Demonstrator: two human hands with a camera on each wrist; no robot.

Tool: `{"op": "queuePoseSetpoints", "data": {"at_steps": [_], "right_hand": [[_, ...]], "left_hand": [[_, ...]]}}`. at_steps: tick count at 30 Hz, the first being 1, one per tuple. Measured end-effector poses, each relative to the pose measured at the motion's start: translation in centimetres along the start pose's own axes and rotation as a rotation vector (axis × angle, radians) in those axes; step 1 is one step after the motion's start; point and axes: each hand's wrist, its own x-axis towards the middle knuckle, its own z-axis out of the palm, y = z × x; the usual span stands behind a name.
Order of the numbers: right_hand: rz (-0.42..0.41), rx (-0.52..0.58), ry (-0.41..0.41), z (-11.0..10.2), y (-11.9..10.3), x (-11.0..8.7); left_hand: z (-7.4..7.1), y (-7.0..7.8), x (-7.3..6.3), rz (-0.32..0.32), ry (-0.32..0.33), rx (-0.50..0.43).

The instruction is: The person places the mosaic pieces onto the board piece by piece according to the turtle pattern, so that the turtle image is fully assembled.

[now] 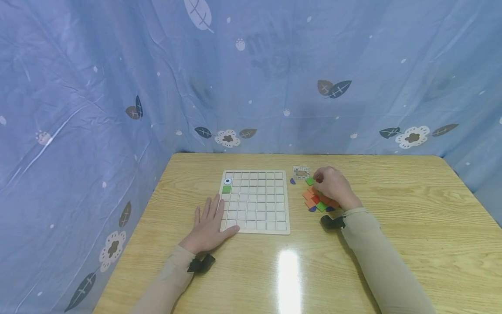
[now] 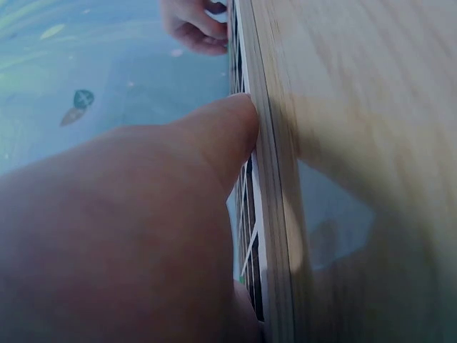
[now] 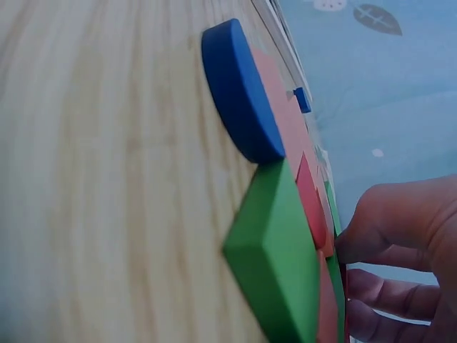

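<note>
My left hand (image 1: 206,230) lies spread at the near left corner of a white gridded board (image 1: 288,209), its fingertips along the left side. In the left wrist view its thumb (image 2: 228,125) presses on the board's edge. A round white piece with a dark centre (image 1: 228,181) sits in the board's far left area, a green square tile (image 1: 226,189) just below it. My right hand (image 1: 332,185) reaches into a pile of coloured tiles, fingers bent, beside a green tile (image 1: 310,181). In the right wrist view its fingertips meet the tiles; I cannot tell whether they pinch one.
Orange tiles (image 1: 307,196), a red tile (image 1: 315,199), another green tile (image 3: 275,250) and a blue half-round piece (image 3: 239,89) make up the pile. Behind it lies a small picture card (image 1: 301,173), with a blue half-round piece (image 1: 292,181) alongside. A blue curtain (image 1: 274,87) hangs behind the wooden table (image 1: 392,187).
</note>
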Motion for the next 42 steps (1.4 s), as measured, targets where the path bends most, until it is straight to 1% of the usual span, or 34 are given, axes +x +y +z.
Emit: {"op": "queuePoseSetpoints", "data": {"at_steps": [7, 12, 16, 18, 21, 25, 29, 36, 39, 42], "right_hand": [[-0.024, 0.027, 0.011, 0.1, -0.3, 0.0], [-0.042, 0.072, 0.031, -0.1, -1.1, -0.1], [-0.067, 0.095, 0.06, -0.2, -1.9, -0.3], [-0.092, 0.098, 0.082, -0.3, -2.2, -0.4], [-0.116, 0.1, 0.106, -0.4, -2.7, -0.5], [-0.128, 0.107, 0.104, -0.2, -3.5, -0.6], [-0.168, 0.114, 0.107, 0.2, -4.7, -0.7], [-0.29, 0.123, 0.14, 1.7, -7.4, -1.1], [-0.318, 0.118, 0.126, 2.4, -8.6, -1.3], [-0.321, 0.127, 0.087, 3.1, -9.6, -1.3]], "left_hand": [[0.0, 0.1, 0.0, -0.005, -0.001, -0.006], [-0.1, 0.2, 0.0, -0.003, -0.001, -0.005], [-0.3, 0.3, -0.1, 0.002, -0.003, -0.003], [-0.4, 0.4, -0.1, 0.01, 0.002, -0.019], [-0.3, 0.3, -0.1, 0.006, 0.001, -0.007], [0.2, -0.1, 0.1, 0.003, 0.005, 0.018], [0.0, -0.1, 0.1, 0.004, 0.005, 0.012], [-0.9, 0.5, -0.1, -0.023, -0.054, 0.043], [-0.8, 0.5, -0.1, -0.013, -0.047, 0.04], [-0.4, 0.3, -0.1, 0.002, -0.019, 0.02]]}}
